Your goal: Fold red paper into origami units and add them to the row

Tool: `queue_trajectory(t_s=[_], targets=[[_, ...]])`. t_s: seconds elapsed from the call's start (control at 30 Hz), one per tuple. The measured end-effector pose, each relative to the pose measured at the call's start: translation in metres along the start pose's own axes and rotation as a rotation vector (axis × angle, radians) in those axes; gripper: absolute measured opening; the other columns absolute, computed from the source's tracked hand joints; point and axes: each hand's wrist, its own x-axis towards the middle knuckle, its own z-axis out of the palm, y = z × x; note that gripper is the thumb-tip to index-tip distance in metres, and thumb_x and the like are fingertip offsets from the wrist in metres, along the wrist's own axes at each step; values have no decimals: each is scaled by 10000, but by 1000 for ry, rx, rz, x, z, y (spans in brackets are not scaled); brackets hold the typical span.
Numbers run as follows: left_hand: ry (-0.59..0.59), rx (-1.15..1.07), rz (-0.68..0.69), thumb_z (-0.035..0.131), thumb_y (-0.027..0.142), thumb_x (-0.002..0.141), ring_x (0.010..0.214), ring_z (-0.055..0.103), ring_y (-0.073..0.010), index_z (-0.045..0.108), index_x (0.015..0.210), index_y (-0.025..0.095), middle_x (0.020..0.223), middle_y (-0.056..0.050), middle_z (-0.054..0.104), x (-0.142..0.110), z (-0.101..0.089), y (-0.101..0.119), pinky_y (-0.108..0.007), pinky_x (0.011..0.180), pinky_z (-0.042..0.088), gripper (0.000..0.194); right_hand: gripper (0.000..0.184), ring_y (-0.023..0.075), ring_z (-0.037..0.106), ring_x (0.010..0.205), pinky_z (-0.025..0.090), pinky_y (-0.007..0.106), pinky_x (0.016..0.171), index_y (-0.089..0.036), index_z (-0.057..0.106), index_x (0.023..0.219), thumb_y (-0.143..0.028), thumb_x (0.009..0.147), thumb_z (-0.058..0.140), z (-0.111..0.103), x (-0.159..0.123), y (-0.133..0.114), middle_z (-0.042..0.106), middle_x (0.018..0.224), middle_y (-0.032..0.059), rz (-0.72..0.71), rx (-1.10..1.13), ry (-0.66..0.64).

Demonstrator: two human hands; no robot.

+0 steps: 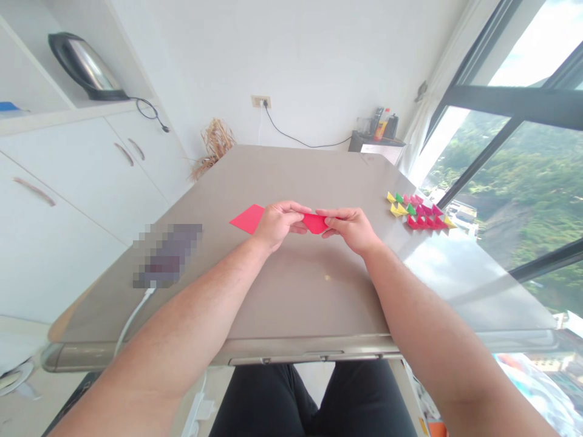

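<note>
Both hands pinch one folded piece of red paper (pixel 315 223) between them, above the middle of the table. My left hand (pixel 279 224) grips its left end, fingers closed. At its right end, my right hand (pixel 348 227) is closed on the paper with thumb and fingers. A flat red paper sheet (pixel 248 219) lies on the table just left of my left hand, partly covered by it. Several small folded paper boats (pixel 423 215) in yellow, green, pink and red stand in rows to the right of my right hand.
The grey-brown table (pixel 300 176) reaches to the white wall. On its left lies a blurred-out dark object (pixel 168 255) with a white cable (pixel 133 318). Dried stalks (pixel 216 145) stand behind the left corner. A small cabinet (pixel 376 145) holds bottles; windows line the right.
</note>
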Motion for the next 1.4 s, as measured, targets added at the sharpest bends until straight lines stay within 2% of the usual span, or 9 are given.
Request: queue_trajectory(t_s=[0.13, 0.43, 0.67, 0.8, 0.9, 1.0, 1.17, 1.3, 1.4], targets=[[2, -47, -11, 719, 196, 695, 697, 725, -199, 751, 803, 153, 804, -51, 748, 0, -1, 1, -380, 687, 619, 120, 224, 201, 709, 783, 621, 378, 767, -218, 838, 894, -248, 679, 784, -1, 0, -1, 787, 865, 51, 20, 59, -21], [-36, -51, 11, 715, 189, 713, 747, 735, -208, 736, 809, 149, 827, -59, 751, 1, -3, -2, -385, 721, 615, 106, 144, 208, 716, 773, 619, 374, 746, -194, 813, 814, -209, 684, 751, -2, 1, -1, 769, 813, 48, -1, 81, -28], [-19, -35, 68, 714, 189, 722, 757, 723, -191, 736, 805, 159, 828, -44, 737, 1, -2, -4, -348, 679, 617, 91, 291, 201, 720, 704, 613, 368, 686, -216, 737, 980, -283, 699, 770, 0, 0, -2, 758, 787, 21, -42, 63, 9], [1, -25, 78, 715, 200, 722, 759, 721, -191, 729, 799, 161, 821, -46, 738, 1, -2, -4, -346, 676, 620, 87, 464, 210, 726, 754, 611, 368, 707, -244, 674, 1166, -437, 757, 775, 1, -2, -5, 763, 828, 28, -57, 45, 14], [-1, 39, 110, 711, 226, 749, 788, 725, -201, 735, 809, 163, 838, -54, 746, -1, 1, -4, -351, 685, 626, 90, 421, 220, 719, 794, 603, 347, 691, -197, 731, 970, -580, 797, 724, 5, -3, -7, 755, 862, 71, -26, -18, 78], [-8, 98, 138, 706, 260, 779, 804, 726, -203, 744, 823, 169, 843, -54, 750, -3, 3, -3, -357, 705, 630, 108, 371, 217, 706, 790, 596, 328, 678, -173, 734, 784, -544, 778, 758, 8, -2, -7, 742, 832, 82, 21, -118, 138], [8, 66, 114, 717, 272, 776, 814, 734, -200, 740, 861, 166, 874, -54, 758, -5, 5, -3, -362, 741, 630, 137, 261, 195, 699, 740, 587, 316, 674, -177, 733, 772, -433, 760, 787, 9, 0, -4, 748, 799, 63, 30, -154, 144], [2, 42, 95, 788, 311, 754, 800, 740, -214, 723, 1006, 165, 832, -55, 753, -5, 7, -3, -383, 743, 626, 298, 226, 181, 687, 692, 571, 322, 671, -179, 722, 787, -402, 778, 762, 8, 1, -1, 751, 786, 56, 20, -184, 151], [21, 42, 40, 842, 326, 710, 783, 737, -215, 724, 969, 154, 813, -58, 742, -4, 7, -4, -388, 743, 623, 333, 205, 173, 679, 668, 551, 320, 666, -180, 724, 808, -386, 800, 728, 8, 1, 0, 751, 790, 53, 13, -243, 152]])
